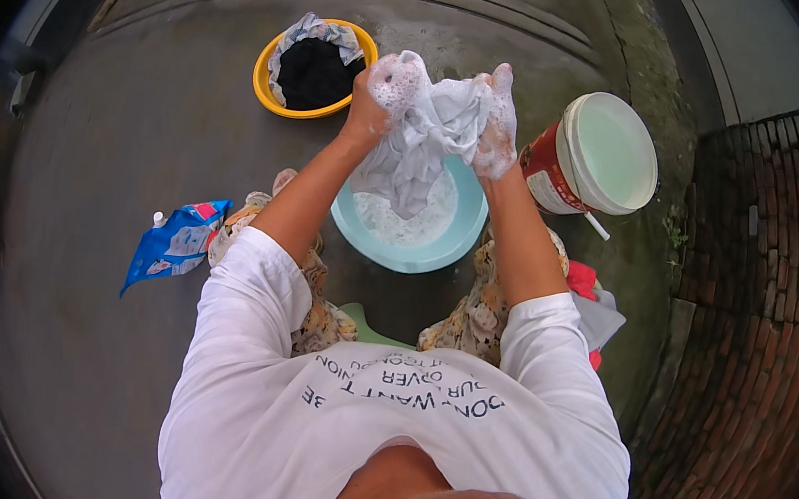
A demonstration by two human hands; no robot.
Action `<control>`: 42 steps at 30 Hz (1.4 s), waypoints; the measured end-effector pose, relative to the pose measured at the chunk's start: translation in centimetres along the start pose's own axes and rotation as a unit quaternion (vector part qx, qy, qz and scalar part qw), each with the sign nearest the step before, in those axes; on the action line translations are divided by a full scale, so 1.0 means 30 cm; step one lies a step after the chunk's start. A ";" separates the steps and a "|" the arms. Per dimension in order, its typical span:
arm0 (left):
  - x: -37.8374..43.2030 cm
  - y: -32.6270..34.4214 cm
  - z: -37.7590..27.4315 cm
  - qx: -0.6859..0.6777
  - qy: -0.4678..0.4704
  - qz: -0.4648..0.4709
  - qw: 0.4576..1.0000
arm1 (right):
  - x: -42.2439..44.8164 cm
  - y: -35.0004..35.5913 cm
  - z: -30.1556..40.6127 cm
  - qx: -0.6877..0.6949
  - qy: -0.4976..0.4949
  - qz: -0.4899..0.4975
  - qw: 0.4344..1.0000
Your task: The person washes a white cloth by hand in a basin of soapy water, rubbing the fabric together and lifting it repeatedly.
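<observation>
A wet white cloth (422,142) hangs bunched between my two hands above a light blue plastic basin (406,256). My left hand (391,88), covered in suds, grips the cloth's left part. On the other side, my right hand (498,125) holds the cloth with its thumb side upward, also coated in foam. Foamy water (402,226) fills the lower part of the basin, and the cloth's lower end hangs over it. Whether that end touches the water cannot be told.
A yellow basin (262,85) with dark and patterned cloth stands front left. At right is a bucket (558,165) of pale liquid. A blue detergent pouch (177,241) lies by my left leg, red and grey cloth (593,314) by my right. A brick surface (760,360) runs along the right.
</observation>
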State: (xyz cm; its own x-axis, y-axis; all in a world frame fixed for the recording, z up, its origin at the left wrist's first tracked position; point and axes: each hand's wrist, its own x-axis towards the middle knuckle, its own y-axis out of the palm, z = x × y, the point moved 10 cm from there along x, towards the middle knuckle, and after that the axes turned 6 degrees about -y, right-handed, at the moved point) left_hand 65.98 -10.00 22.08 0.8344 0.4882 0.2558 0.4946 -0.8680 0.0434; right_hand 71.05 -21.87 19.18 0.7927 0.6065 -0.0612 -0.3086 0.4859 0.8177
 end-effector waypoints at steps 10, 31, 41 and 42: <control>-0.021 -0.043 -0.025 -0.081 -0.079 0.039 0.993 | 0.023 -0.002 0.048 0.002 -0.038 0.090 0.995; -0.021 -0.002 0.163 -0.182 -0.246 0.014 0.952 | -0.008 0.014 -0.018 -0.256 0.028 0.028 0.966; -0.105 0.155 -0.148 0.193 0.111 0.144 0.964 | 0.065 -0.110 0.018 -0.139 -0.076 0.031 0.987; -0.130 0.181 -0.164 0.279 0.181 0.157 0.930 | 0.065 -0.117 -0.013 -0.008 -0.012 0.000 1.000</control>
State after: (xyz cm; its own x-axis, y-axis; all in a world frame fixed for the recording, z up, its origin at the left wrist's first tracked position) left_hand 64.22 -17.06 26.06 0.8726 0.0697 0.4835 0.3742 -0.7315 -0.5700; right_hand 73.47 -22.13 15.96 0.8057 0.5904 -0.0474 -0.3166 0.4969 0.8080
